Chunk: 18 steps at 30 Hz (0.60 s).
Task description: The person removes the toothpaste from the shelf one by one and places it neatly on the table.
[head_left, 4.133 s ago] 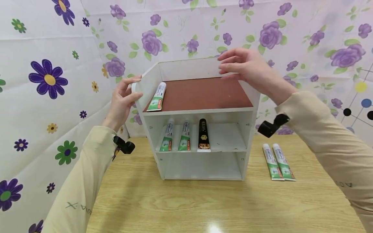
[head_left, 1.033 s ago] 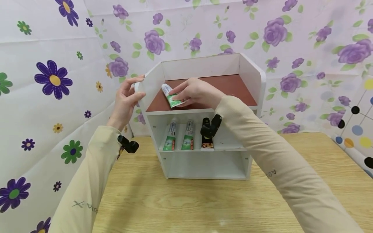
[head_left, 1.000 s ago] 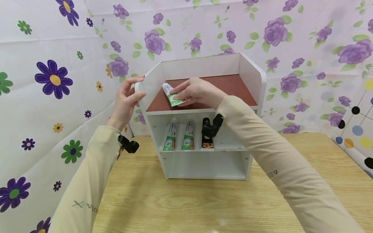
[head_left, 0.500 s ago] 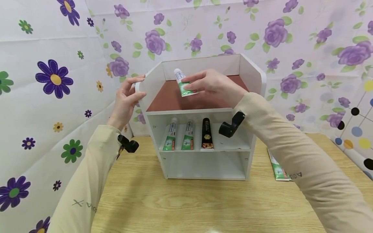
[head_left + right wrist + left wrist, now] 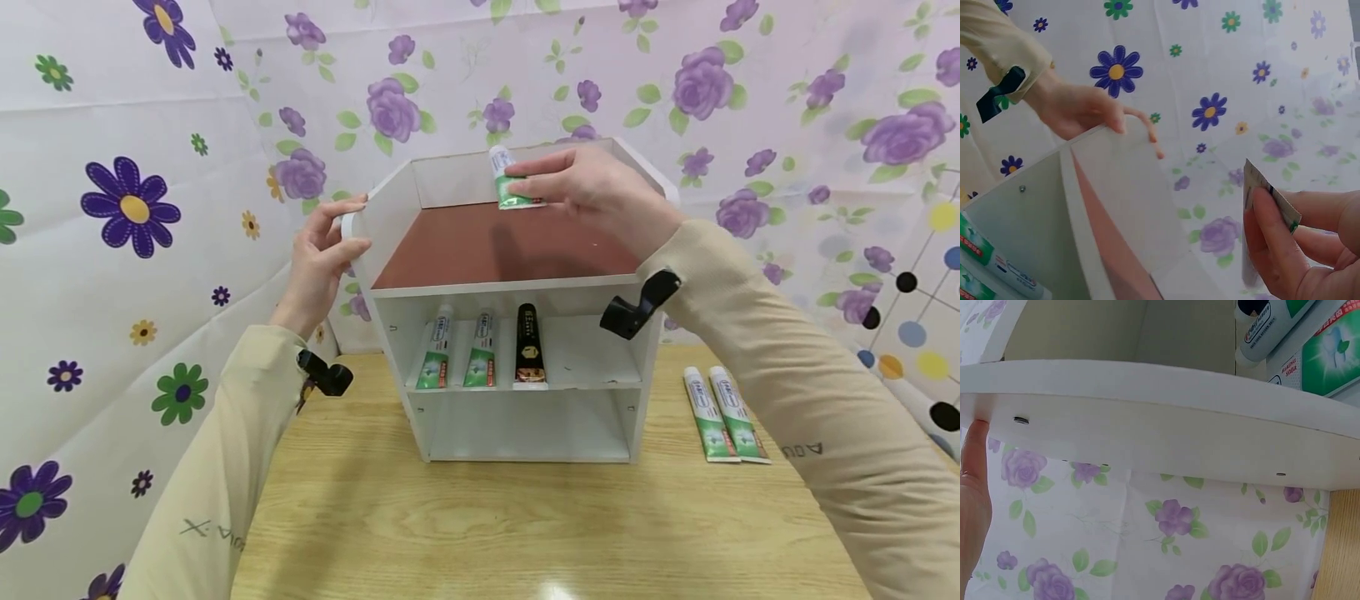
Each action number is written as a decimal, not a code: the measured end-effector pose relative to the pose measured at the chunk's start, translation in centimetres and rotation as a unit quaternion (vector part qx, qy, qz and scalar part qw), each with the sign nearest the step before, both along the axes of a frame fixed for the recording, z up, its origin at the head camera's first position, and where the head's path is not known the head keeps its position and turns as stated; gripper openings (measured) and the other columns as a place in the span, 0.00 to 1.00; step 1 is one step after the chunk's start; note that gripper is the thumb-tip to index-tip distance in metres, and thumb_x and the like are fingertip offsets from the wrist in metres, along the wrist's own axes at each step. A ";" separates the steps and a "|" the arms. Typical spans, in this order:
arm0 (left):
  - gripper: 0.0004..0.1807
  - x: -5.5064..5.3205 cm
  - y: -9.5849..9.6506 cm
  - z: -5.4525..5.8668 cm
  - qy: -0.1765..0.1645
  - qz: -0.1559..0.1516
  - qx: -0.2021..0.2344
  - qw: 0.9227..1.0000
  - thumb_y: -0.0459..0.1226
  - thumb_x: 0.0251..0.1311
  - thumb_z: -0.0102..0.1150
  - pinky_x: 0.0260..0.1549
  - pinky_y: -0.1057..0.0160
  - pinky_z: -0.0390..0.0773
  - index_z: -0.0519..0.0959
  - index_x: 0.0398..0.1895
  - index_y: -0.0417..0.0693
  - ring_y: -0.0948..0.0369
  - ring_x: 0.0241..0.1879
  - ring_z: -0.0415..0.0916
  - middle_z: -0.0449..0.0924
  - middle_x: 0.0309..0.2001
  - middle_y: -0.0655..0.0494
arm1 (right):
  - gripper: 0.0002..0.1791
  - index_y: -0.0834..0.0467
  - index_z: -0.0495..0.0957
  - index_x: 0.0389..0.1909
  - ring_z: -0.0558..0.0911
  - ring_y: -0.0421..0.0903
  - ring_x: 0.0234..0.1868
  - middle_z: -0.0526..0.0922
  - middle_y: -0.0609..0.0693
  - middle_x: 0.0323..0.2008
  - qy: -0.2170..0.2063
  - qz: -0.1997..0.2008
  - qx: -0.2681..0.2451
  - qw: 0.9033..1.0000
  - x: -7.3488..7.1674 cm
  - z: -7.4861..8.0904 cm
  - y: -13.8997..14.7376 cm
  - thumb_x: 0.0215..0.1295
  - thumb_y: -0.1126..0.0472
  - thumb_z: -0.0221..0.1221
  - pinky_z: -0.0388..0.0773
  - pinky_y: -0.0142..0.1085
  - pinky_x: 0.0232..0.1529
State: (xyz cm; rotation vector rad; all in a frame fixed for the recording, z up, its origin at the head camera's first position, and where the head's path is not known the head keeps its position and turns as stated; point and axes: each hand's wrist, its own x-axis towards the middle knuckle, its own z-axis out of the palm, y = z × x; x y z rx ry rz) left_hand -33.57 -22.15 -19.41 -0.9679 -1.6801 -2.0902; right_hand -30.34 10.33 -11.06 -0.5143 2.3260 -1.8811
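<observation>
A white tabletop shelf unit with a red-brown top board stands in the middle of the head view. My left hand grips the upper edge of its left side panel, thumb at the front; in the right wrist view the same left hand holds that panel. Above the top board, my right hand pinches a green and white toothpaste tube between thumb and fingers, its cap pointing up. On the middle shelf lie two green and white toothpaste tubes and a black toothpaste tube.
Two more green and white toothpaste tubes lie side by side on the wooden table, right of the unit. Flowered cloth hangs behind and to the left. The lower shelf is below the middle one.
My right hand has picked the toothpaste tube up off the left of the top board and carried it up and to the right. My left hand stays on the side panel.
</observation>
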 end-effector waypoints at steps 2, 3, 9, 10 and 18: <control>0.19 0.0 0.0 0.0 -0.001 -0.002 0.001 1.000 0.20 0.53 0.52 0.37 0.63 0.73 0.75 0.47 0.44 0.53 0.49 0.66 0.59 0.62 0.46 | 0.22 0.59 0.77 0.51 0.73 0.43 0.48 0.69 0.49 0.57 -0.020 0.001 -0.054 0.998 0.2 0.5 0.4 0.53 0.64 0.65 0.67 0.24 0.26; 0.19 0.1 0.0 0.0 -0.002 -0.001 0.001 1.000 0.20 0.53 0.53 0.37 0.63 0.73 0.75 0.47 0.44 0.53 0.49 0.66 0.59 0.62 0.46 | 0.20 0.61 0.78 0.49 0.75 0.43 0.46 0.67 0.50 0.57 -0.028 0.004 -0.079 0.997 0.3 0.8 0.6 0.52 0.67 0.64 0.66 0.23 0.22; 0.19 0.0 0.0 -0.1 -0.002 0.000 0.001 1.000 0.20 0.53 0.53 0.37 0.63 0.74 0.76 0.47 0.45 0.53 0.49 0.66 0.58 0.63 0.45 | 0.10 0.68 0.80 0.37 0.79 0.47 0.37 0.64 0.58 0.55 -0.078 0.047 -0.212 0.973 0.7 1.9 2.3 0.52 0.78 0.59 0.74 0.31 0.40; 0.19 0.0 0.0 -0.1 0.000 0.002 -0.001 1.000 0.20 0.53 0.53 0.36 0.63 0.74 0.76 0.47 0.45 0.53 0.49 0.66 0.58 0.63 0.45 | 0.10 0.69 0.80 0.35 0.79 0.48 0.37 0.64 0.59 0.54 -0.084 0.049 -0.229 0.968 0.8 2.1 2.7 0.52 0.79 0.58 0.73 0.36 0.44; 0.20 0.0 0.2 0.0 0.006 -0.001 -0.001 1.000 0.20 0.53 0.52 0.36 0.63 0.73 0.76 0.47 0.45 0.54 0.48 0.67 0.60 0.62 0.46 | 0.14 0.71 0.79 0.38 0.77 0.49 0.44 0.68 0.56 0.52 -0.098 0.025 -0.301 0.948 0.7 3.1 7.0 0.50 0.83 0.56 0.71 0.40 0.47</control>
